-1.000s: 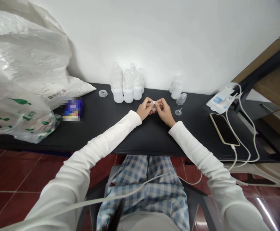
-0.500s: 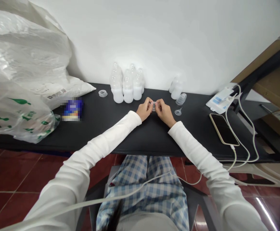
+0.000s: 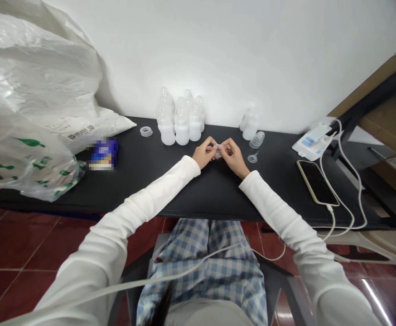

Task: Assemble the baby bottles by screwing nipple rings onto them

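My left hand and my right hand meet over the black table, both closed on one small translucent ring. Fingers and thumbs pinch it from either side and cover much of it. Several white bottles with clear domed caps stand upright, left of and behind my hands. To the right, a clear bottle cap lies tilted, with a clear silicone nipple in front of it. Whitish bottle bodies stand behind these. At the left lie stacked translucent rings.
Large plastic bags fill the table's left end, beside a blurred blue packet. A phone with a white charging cable lies right, near a white-and-blue box. A wall rises behind the black table.
My fingers have shifted slightly around the translucent ring, with the right-hand fingers curled a little more. The things on the table have stayed in place.
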`<act>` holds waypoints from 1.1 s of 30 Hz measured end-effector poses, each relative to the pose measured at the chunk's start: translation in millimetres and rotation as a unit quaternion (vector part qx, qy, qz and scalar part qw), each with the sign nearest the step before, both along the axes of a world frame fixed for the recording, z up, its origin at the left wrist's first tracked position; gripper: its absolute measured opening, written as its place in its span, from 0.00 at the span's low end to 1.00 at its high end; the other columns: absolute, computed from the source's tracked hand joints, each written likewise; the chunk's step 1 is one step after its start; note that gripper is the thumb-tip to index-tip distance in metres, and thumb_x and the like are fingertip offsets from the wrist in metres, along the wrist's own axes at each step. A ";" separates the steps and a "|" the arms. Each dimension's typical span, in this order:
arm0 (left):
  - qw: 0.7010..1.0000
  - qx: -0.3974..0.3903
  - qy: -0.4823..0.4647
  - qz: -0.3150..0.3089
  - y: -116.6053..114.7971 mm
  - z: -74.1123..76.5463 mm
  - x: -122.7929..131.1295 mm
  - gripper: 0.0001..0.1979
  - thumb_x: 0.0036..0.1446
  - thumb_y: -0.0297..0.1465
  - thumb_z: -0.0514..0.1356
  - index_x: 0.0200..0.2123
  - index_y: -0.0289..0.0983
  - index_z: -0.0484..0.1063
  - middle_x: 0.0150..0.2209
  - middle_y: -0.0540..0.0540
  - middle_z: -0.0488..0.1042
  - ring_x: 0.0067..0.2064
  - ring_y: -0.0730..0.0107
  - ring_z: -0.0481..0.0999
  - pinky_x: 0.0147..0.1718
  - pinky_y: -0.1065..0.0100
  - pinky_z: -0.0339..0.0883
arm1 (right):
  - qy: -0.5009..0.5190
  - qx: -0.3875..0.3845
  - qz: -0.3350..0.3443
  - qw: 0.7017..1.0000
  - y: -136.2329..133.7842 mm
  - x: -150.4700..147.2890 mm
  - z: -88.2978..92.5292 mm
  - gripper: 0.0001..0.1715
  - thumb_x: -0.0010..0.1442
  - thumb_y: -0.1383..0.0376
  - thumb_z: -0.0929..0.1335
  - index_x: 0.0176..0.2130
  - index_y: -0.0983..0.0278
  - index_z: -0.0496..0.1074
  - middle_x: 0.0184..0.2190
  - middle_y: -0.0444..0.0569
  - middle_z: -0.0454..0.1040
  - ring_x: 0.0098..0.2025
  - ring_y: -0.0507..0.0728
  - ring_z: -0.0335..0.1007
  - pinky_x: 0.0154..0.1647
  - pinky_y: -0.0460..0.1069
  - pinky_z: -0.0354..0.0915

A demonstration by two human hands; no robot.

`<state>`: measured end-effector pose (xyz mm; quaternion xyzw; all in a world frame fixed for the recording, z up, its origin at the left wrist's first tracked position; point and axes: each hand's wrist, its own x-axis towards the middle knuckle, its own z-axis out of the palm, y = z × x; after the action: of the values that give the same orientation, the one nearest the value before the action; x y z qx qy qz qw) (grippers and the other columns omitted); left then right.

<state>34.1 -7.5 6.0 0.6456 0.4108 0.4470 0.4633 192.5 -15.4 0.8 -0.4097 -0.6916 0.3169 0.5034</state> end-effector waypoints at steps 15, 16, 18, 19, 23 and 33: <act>1.000 0.008 -0.002 0.008 0.8 -2.2 2.0 0.04 0.63 0.29 0.59 0.40 0.39 0.65 0.24 0.56 0.75 0.25 0.76 0.75 0.29 0.73 0.70 | 0.052 -0.009 0.013 0.999 4.0 1.5 -2.8 0.28 0.57 0.39 0.70 0.35 0.59 0.64 0.25 0.39 0.66 0.26 0.50 0.63 0.29 0.47 0.58; 1.000 0.013 0.009 0.014 -0.5 -1.2 1.5 0.04 0.63 0.30 0.59 0.40 0.39 0.65 0.24 0.56 0.75 0.25 0.76 0.75 0.30 0.72 0.70 | 0.051 -0.007 0.013 0.999 4.3 1.0 -3.5 0.28 0.57 0.39 0.70 0.35 0.59 0.64 0.25 0.39 0.66 0.26 0.50 0.63 0.29 0.47 0.58; 0.999 0.028 0.032 0.027 -2.7 0.5 0.4 0.04 0.62 0.31 0.59 0.39 0.39 0.66 0.23 0.56 0.74 0.25 0.75 0.75 0.30 0.72 0.70 | 0.047 -0.006 0.013 0.999 4.4 -0.3 -4.4 0.29 0.57 0.39 0.70 0.35 0.59 0.64 0.25 0.39 0.67 0.27 0.50 0.64 0.29 0.47 0.58; 0.998 0.035 0.042 0.031 -3.5 1.1 0.0 0.05 0.62 0.32 0.60 0.39 0.39 0.66 0.23 0.57 0.74 0.25 0.75 0.76 0.31 0.72 0.70 | 0.045 -0.006 0.012 0.999 4.1 -0.9 -4.6 0.29 0.57 0.39 0.70 0.35 0.59 0.64 0.25 0.39 0.67 0.27 0.50 0.64 0.29 0.47 0.58; 0.999 0.029 0.029 0.026 -2.4 0.1 0.2 0.06 0.62 0.33 0.61 0.39 0.39 0.66 0.23 0.57 0.74 0.25 0.75 0.75 0.29 0.73 0.69 | 0.044 -0.005 0.002 0.999 2.1 -1.4 -3.0 0.29 0.57 0.39 0.70 0.35 0.59 0.64 0.26 0.39 0.67 0.27 0.50 0.64 0.29 0.47 0.59; 0.995 0.048 -0.089 -0.023 9.3 -15.6 3.4 0.15 0.59 0.38 0.65 0.43 0.39 0.64 0.27 0.55 0.76 0.28 0.77 0.77 0.32 0.73 0.72 | 0.028 0.019 -0.001 0.999 1.3 5.7 3.1 0.28 0.57 0.40 0.71 0.41 0.58 0.67 0.30 0.41 0.69 0.30 0.51 0.65 0.34 0.49 0.62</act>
<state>37.5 1.8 -9.6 0.6338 0.3309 0.5111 0.4770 198.3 -14.1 3.8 -0.3919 -0.6828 0.3142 0.5305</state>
